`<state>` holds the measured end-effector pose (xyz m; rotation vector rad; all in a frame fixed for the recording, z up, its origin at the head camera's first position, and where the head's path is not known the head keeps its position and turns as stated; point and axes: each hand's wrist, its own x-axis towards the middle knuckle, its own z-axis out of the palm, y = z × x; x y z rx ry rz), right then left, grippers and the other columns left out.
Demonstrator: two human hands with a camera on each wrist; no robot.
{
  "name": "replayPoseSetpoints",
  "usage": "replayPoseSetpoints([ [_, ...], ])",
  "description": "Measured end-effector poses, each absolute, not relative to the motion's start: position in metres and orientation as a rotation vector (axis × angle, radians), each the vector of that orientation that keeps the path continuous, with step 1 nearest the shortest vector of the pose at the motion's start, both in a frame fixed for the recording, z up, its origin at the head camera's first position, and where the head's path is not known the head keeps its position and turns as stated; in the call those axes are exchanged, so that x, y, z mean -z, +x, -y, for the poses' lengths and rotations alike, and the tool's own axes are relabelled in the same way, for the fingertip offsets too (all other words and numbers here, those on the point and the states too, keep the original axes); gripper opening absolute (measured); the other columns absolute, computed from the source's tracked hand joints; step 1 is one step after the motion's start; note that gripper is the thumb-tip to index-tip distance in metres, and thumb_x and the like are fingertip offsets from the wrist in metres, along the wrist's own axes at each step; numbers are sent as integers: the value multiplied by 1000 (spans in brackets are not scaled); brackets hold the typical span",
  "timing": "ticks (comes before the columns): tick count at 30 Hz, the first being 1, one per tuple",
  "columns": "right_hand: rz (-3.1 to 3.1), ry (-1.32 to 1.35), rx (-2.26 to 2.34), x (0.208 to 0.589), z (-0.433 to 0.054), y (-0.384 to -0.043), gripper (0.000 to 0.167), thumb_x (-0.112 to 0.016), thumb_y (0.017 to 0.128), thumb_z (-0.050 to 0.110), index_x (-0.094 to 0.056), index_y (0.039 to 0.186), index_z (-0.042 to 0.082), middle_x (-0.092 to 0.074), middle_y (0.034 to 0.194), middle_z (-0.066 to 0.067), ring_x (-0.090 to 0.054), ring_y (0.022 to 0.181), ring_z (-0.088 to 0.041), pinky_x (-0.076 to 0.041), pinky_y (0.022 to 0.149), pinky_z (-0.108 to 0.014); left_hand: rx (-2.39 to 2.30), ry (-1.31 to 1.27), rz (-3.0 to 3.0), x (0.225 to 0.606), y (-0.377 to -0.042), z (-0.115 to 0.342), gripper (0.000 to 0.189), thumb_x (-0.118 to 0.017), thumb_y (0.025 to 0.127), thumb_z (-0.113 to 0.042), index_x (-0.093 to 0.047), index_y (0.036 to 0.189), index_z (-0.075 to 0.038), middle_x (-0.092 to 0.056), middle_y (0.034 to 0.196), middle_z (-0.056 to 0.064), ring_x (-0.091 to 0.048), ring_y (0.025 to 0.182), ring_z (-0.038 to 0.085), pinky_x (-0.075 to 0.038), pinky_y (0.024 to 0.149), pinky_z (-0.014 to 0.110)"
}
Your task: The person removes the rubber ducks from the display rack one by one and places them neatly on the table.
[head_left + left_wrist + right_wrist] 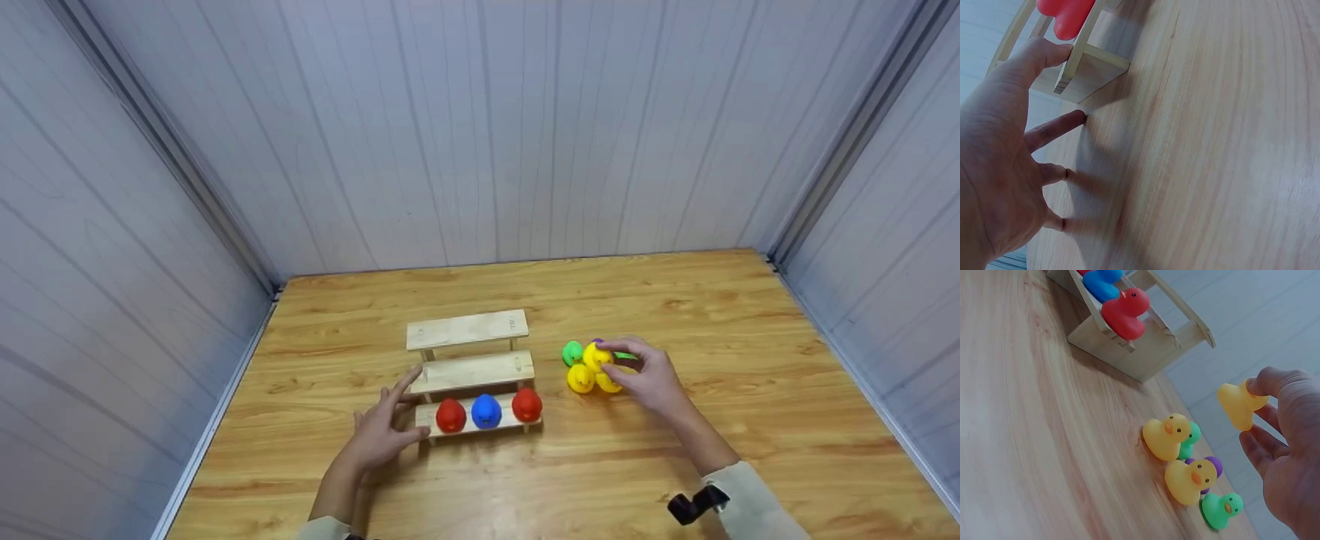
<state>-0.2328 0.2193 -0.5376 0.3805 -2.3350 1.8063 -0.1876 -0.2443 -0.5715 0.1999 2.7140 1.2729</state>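
Observation:
In the right wrist view my right hand (1292, 433) pinches a yellow rubber duck (1235, 405) between thumb and fingers, lifted above the table. Below it stand two more yellow ducks, one (1165, 436) beside the other (1188, 481). My left hand (379, 435) is spread at the left end of a three-step wooden rack (469, 373); its thumb touches the lowest step's end in the left wrist view. On that step sit a red duck (451, 416), a blue duck (486, 412) and another red duck (527, 405).
Two green ducks, one (1221, 509) in front and one (1189, 441) behind, and a partly hidden purple duck (1214, 466) share the cluster right of the rack. Pale panel walls (480, 135) enclose the wooden table (637, 465) at the back and sides.

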Motion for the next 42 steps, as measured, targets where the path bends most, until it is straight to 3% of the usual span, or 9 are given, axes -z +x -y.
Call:
replayPoseSetpoints([
  [4, 2337, 349, -1800, 540, -229, -231, 29, -78, 96, -14, -78, 125, -12, -80, 125, -12, -68, 115, 9, -61, 100, -12, -1282, 206, -2713, 572, -187, 244, 101, -90, 93, -34, -33, 176, -45, -59, 170, 15, -11, 171, 63, 15, 124, 95],
  [10, 2322, 333, -1786, 544, -244, -229, 28, -76, 96, -16, -80, 123, -10, -79, 127, -18, -68, 116, 11, -61, 100, -12, -1295, 230, -2720, 573, -187, 244, 101, -90, 93, -32, -35, 176, -44, -67, 163, 14, -12, 170, 64, 14, 122, 97],
  [16, 2278, 325, -1785, 549, -256, -228, 28, -76, 94, -19, -79, 121, -13, -79, 118, 8, -71, 113, 10, -62, 99, -11, -1285, 228, -2725, 574, -188, 245, 100, -89, 93, -34, -35, 177, -43, -64, 166, 15, -12, 170, 65, 14, 123, 97],
  [19, 2273, 313, -1788, 551, -260, -227, 28, -76, 93, -19, -78, 121, -14, -79, 116, 13, -72, 112, 9, -62, 98, -11, -1281, 225, -2728, 574, -188, 246, 101, -90, 93, -35, -35, 177, -43, -61, 169, 15, -12, 170, 65, 13, 123, 97],
  [22, 2295, 297, -1771, 554, -264, -227, 28, -76, 94, -18, -78, 121, -14, -80, 117, 7, -72, 111, 9, -62, 97, -11, -1283, 219, -2726, 575, -187, 246, 101, -90, 93, -35, -35, 176, -43, -58, 172, 15, -12, 170, 66, 13, 123, 97],
  [29, 2368, 258, -1737, 561, -271, -228, 28, -77, 96, -15, -79, 124, -11, -77, 127, -28, -69, 111, 12, -61, 97, -10, -1281, 212, -2725, 576, -186, 246, 101, -90, 93, -35, -34, 177, -42, -61, 169, 14, -12, 170, 66, 14, 123, 96],
  [36, 2418, 203, -1719, 566, -276, -228, 27, -77, 98, -12, -79, 125, -11, -78, 127, -24, -67, 112, 15, -60, 95, -8, -1274, 208, -2720, 575, -187, 246, 101, -90, 93, -36, -34, 177, -43, -58, 172, 16, -12, 171, 65, 14, 123, 96],
  [42, 2465, 154, -1723, 573, -280, -229, 28, -74, 100, -12, -77, 129, -11, -73, 135, -34, -64, 111, 18, -58, 96, -6, -1272, 207, -2719, 574, -188, 245, 100, -90, 93, -36, -34, 177, -43, -50, 177, 16, -12, 171, 65, 14, 123, 96],
])
